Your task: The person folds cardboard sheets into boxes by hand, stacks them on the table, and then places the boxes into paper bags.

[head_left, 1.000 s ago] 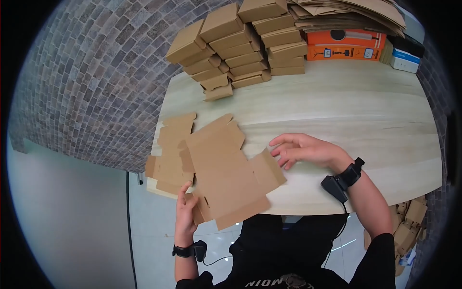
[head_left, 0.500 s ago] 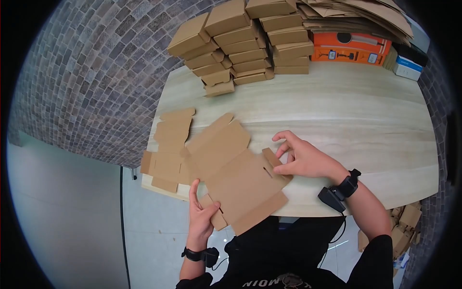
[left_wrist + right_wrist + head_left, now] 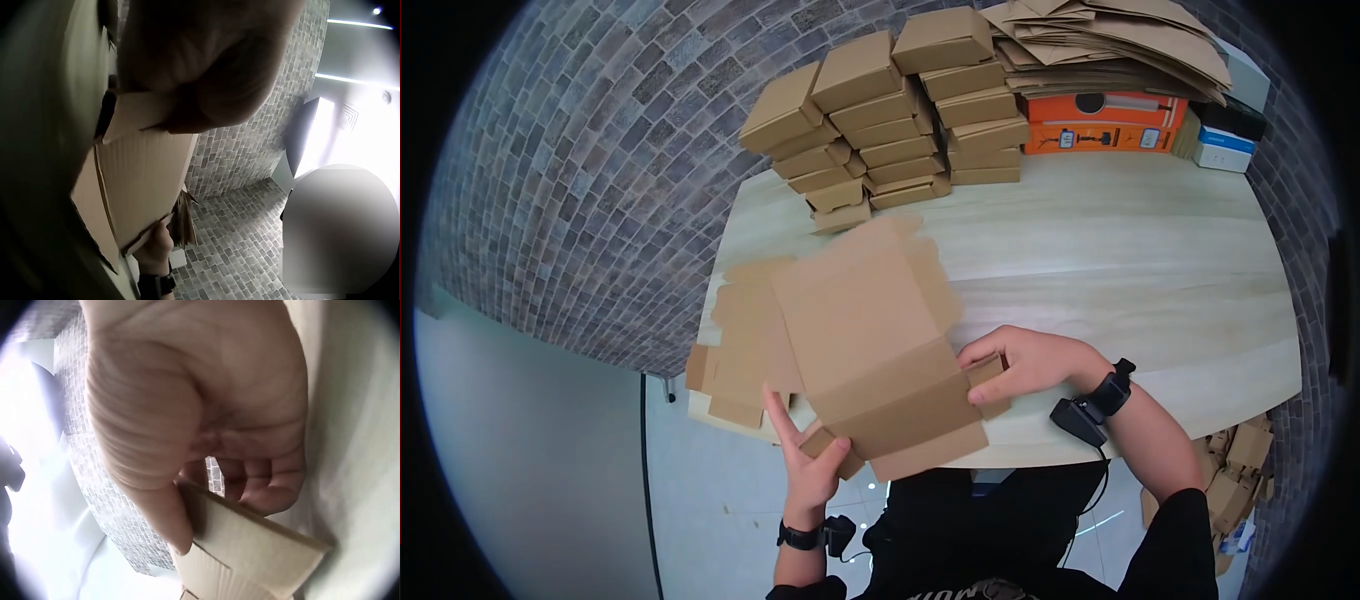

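Note:
A flat, partly folded cardboard box blank (image 3: 870, 320) slants over the table's near edge in the head view. My left hand (image 3: 808, 472) holds its left side flap, thumb on the front and fingers behind. At the opposite side my right hand (image 3: 1040, 362) pinches the other side flap (image 3: 990, 378) between thumb and fingers. The right wrist view shows that flap (image 3: 250, 540) bent up, with the thumb along one face. In the left wrist view the blank's panel (image 3: 144, 181) stretches from the left palm to the right hand (image 3: 156, 245).
Another unfolded blank (image 3: 740, 320) lies at the table's left edge. Behind stand stacked folded boxes (image 3: 890, 150), an orange box (image 3: 1100, 125) under flat cardboard sheets (image 3: 1110, 45), and a small white-blue box (image 3: 1225, 150). More cardboard boxes (image 3: 1235, 490) lie beyond the table's right edge.
My right hand has moved down onto the right flap and now pinches it. The side flaps have been folded up, and the blank's far panel has tilted up. The left hand still holds its side.

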The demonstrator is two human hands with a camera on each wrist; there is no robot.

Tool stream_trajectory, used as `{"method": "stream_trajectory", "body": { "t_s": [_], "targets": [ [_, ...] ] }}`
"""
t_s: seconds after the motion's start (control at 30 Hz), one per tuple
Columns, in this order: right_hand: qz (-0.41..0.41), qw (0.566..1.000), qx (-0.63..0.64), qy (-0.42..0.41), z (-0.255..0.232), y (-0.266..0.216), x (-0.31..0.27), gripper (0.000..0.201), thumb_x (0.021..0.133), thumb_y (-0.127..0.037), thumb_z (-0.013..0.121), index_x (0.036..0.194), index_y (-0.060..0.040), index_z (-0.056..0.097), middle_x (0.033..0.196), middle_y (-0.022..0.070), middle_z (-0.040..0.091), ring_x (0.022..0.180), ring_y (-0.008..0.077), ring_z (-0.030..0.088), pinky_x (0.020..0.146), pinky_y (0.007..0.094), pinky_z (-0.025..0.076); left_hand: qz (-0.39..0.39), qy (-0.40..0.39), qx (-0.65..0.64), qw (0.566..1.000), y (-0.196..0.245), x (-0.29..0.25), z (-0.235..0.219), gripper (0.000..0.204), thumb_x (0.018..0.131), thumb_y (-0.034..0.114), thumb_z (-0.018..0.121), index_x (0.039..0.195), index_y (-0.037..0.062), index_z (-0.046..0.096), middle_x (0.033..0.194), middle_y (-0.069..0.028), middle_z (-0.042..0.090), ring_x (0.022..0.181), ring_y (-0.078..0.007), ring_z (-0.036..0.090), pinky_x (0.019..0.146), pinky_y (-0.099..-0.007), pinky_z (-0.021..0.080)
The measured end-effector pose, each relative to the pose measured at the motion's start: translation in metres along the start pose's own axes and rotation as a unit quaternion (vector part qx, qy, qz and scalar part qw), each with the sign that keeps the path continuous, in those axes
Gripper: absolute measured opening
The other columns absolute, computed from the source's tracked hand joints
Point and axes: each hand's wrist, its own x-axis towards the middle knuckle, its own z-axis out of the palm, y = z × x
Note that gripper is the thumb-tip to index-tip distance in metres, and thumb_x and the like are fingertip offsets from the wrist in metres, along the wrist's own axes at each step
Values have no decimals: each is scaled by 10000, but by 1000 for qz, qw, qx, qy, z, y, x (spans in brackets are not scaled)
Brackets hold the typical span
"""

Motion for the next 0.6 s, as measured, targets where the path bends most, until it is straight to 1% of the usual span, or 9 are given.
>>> {"method": "stream_trajectory", "body": {
  "t_s": [0.07,0.1,0.2,0.27,0.33,0.43,0.5,0.57,0.6],
  "targets": [
    [1,1000,-27,13,-3,-1,-1,476,921,-185,650,1352,-27,523,1080,79,665,930,114,590,843,282,485,-90,-44,-62,993,-3,17,-3,867,823,-113,553,1553,72,123,1408,-137,453,1213,-238,522,978,-375,458],
    [4,999,-29,14,-3,-2,-2,476,921,-185,650,1352,-27,523,1080,79,665,930,114,590,843,282,485,-91,-45,-66,993,-6,26,-3,867,823,-113,553,1553,72,123,1408,-137,453,1213,-238,522,978,-375,458],
    [57,990,62,111,-2,-6,-2,503,944,-117,571,1423,-33,443,1167,85,649,1021,121,594,908,283,477,-98,-85,-37,991,-16,58,10,532,792,-123,494,1319,-48,490,1297,-112,555,1185,-200,540,1011,-315,420],
    [-56,965,140,214,-1,1,1,548,892,-17,538,1426,-37,419,1259,99,610,1093,148,598,928,288,481,-100,-101,-48,989,-25,83,22,569,759,-133,478,1322,-45,489,1292,-108,555,1190,-200,537,999,-315,431],
    [-34,953,201,222,-18,10,-6,568,849,26,520,1406,-34,430,1321,125,569,1154,182,577,963,314,476,-160,-114,-64,978,-26,108,37,609,683,-133,427,1272,-18,529,1295,-110,553,1197,-218,538,968,-319,466],
    [-45,915,327,232,-41,7,-10,597,774,77,473,1362,-23,452,1408,190,493,1270,264,516,1033,379,453,-196,-158,-110,962,-42,143,52,493,756,-123,457,1221,18,534,1271,-122,574,1142,-224,578,931,-316,496],
    [-73,887,389,237,-48,4,-13,604,742,86,445,1337,-16,463,1434,230,458,1324,313,475,1068,417,436,-237,-208,-280,907,-23,155,73,308,901,-47,477,1196,39,499,1114,-140,625,1028,-213,629,843,-302,538],
    [-107,824,500,244,-52,-1,-16,654,731,47,408,1384,8,418,1466,298,383,1362,377,415,1106,463,401,-250,-285,-390,839,-57,175,60,308,897,-33,464,1198,24,500,1086,-143,630,1011,-215,638,826,-307,547],
    [-103,824,499,247,-54,-2,-17,654,731,47,408,1384,8,418,1466,298,383,1362,377,415,1106,463,401,-252,-284,-394,837,-68,176,56,308,897,-33,464,1198,24,500,1086,-143,630,1011,-215,638,826,-307,547]
  ]
}}
